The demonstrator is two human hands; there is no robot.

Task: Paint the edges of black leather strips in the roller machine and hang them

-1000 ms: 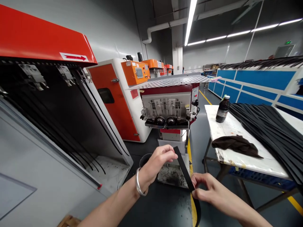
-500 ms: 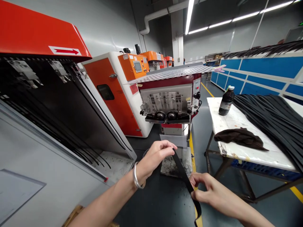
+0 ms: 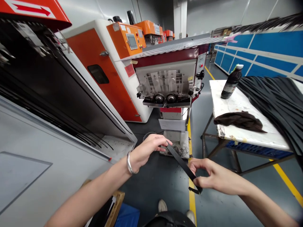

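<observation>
A narrow black strap runs slantwise between my two hands above the dark floor. My left hand, with a silver bangle on the wrist, pinches the strap's upper end. Lower down, my right hand grips the strap, and a short tail hangs below the fingers. Straight ahead stands a dark red machine with two black rollers on its front.
A big grey cabinet with an orange top and hanging black straps fills the left. On the right, a white table carries a dark bottle, a brown rag and a pile of black straps. A yellow line marks the floor.
The view has tipped downward, so my shoes now show. Both hands have lowered and the strap lies flatter between them.
</observation>
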